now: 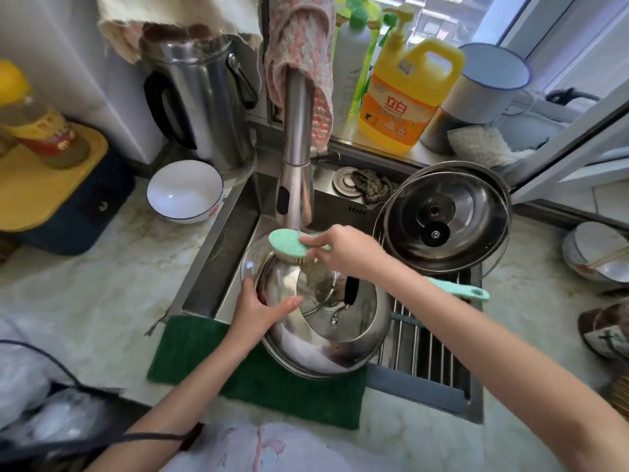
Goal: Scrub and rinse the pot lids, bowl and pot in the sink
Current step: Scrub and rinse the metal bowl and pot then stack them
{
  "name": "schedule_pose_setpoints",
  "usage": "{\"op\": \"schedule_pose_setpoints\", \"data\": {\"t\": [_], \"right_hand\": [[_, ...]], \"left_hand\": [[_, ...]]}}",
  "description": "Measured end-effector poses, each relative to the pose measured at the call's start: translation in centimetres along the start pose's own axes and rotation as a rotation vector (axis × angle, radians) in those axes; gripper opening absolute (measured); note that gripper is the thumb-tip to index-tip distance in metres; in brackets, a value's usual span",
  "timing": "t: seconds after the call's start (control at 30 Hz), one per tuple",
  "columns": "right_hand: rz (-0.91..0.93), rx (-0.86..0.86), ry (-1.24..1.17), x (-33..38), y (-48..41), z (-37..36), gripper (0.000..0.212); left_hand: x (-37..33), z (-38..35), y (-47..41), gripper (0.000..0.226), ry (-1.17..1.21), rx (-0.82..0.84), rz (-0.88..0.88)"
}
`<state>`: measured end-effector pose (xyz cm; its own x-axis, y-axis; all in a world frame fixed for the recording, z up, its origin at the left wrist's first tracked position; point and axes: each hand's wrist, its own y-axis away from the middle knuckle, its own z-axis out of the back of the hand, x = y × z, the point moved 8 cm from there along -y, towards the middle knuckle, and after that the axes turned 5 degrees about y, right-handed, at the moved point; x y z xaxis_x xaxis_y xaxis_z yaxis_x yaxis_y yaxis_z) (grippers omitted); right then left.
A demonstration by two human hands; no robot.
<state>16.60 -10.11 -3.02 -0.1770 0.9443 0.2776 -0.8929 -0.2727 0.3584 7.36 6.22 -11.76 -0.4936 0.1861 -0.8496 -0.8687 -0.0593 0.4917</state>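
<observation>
Two hands at the steel faucet point(296, 144): left hand point(262, 303) grip closed on the rim of the shiny steel pot lid point(306, 338) tilted below it, right hand point(343, 252) wrapped round the mint-green bristle brush point(289, 245) under the spout; best scrub rim-to-centre, lid kept tilted.

Both bare forearms reached forward from the bottom of the view, the left rising from the lower left with a dark band round its wrist, the right crossing in from the lower right. The left hand point(260, 306) lay palm-down with its fingers point(289, 303) stretched flat and pointing right, the thumb curled round an edge on the far side. The right hand point(343, 252) was higher and farther out, knuckles up, fingers closed in a grip.
</observation>
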Motion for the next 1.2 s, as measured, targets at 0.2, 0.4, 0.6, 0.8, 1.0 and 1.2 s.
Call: {"op": "schedule_pose_setpoints", "data": {"t": [0.2, 0.4, 0.6, 0.8, 1.0, 1.2], "right_hand": [[0.005, 0.047, 0.083, 0.1, -1.4, 1.0, 0.034], [-0.159, -0.027, 0.127, -2.9, -1.7, 2.3, 0.035], [-0.067, 0.028, 0.088, -0.9, -2.0, 1.6, 0.033], [0.129, 0.057, 0.156, 2.7, -0.2, 0.7, 0.033], [-0.072, -0.023, 0.117, -0.7, -1.8, 1.9, 0.032], [-0.071, 0.007, 0.085, -0.8, -1.7, 2.2, 0.032]], "left_hand": [[-0.7, -0.4, 0.0, 0.126, 0.016, 0.0, -0.022], [-1.5, -0.8, 0.0, 0.119, 0.002, 0.038, -0.052], [-1.1, -0.9, -0.4, 0.116, 0.005, 0.018, -0.031], [-1.1, -0.8, -0.5, 0.098, 0.032, -0.003, -0.058], [-1.5, -1.4, -0.4, 0.106, 0.015, 0.034, -0.06], [-1.5, -1.2, -0.8, 0.12, 0.008, 0.032, -0.039]]}}
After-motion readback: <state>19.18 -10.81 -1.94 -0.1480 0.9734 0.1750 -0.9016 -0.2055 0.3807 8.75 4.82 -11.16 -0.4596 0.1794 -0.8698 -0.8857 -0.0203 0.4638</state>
